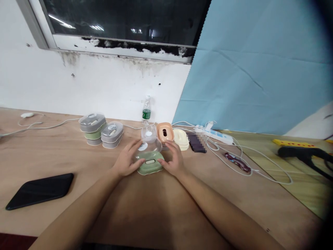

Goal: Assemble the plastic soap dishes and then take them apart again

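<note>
A pale green soap-box-like lid [150, 168] with a slotted oval opening lies in front of me. A clear plastic cover [151, 146] with a round white sticker tilts up behind its far part. My left hand [129, 158] grips the cover's left side, with its thumb on the green lid. My right hand [173, 159] holds the right side the same way, its fingertips close to an orange lid [161, 127]. Whether the cover and green lid are joined, I cannot tell. Behind them sits a smaller clear piece [148, 133].
Grey and green lidded boxes [93, 129] are stacked at left, beside another grey box [111, 134]. Cream lids [181, 139] and a dark phone-like object [196, 142] lie right. A bottle [146, 113], power strip [215, 134], cables and a black tablet [40, 191] surround the work.
</note>
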{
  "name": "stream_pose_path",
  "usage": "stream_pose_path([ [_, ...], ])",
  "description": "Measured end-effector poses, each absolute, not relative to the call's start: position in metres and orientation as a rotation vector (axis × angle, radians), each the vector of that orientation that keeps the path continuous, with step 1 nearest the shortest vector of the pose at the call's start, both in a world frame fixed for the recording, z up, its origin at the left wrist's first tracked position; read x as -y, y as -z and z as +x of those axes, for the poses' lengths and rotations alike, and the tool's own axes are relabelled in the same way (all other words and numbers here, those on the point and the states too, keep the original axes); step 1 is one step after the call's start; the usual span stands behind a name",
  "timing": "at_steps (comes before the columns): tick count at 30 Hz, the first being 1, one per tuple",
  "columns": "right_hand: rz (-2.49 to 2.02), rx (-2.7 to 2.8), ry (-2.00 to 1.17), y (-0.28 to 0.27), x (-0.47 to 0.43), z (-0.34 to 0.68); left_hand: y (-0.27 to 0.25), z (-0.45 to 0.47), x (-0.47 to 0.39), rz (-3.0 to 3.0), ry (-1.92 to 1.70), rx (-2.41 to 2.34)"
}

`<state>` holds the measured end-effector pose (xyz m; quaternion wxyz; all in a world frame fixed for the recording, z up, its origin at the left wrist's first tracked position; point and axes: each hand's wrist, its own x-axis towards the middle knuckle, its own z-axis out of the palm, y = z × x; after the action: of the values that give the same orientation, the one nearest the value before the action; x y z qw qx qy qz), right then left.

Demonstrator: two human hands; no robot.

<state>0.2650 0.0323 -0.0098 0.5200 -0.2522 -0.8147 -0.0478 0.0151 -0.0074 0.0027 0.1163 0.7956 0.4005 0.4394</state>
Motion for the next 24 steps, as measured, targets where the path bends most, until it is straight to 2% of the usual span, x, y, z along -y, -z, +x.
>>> stream_pose_path([
  [4,-0.558,1.964,0.236,0.013,-0.025,0.256,0.003,0.028,0.005,1.607,-1.611,-1.11],
  [8,-0.497,2.092,0.233,0.014,-0.02,0.242,0.008,0.046,0.004,1.048,-1.572,-0.92],
  [13,-0.369,2.22,0.267,0.009,-0.025,0.228,0.004,0.068,0.012,0.808,-1.548,-0.757],
  [19,-0.317,2.34,0.276,-0.004,-0.034,0.222,0.008,0.068,0.01,0.916,-1.524,-0.774],
  [24,-0.552,2.421,0.343,-0.034,-0.059,0.224,0.016,0.042,0.006,1.637,-1.578,-1.102],
])
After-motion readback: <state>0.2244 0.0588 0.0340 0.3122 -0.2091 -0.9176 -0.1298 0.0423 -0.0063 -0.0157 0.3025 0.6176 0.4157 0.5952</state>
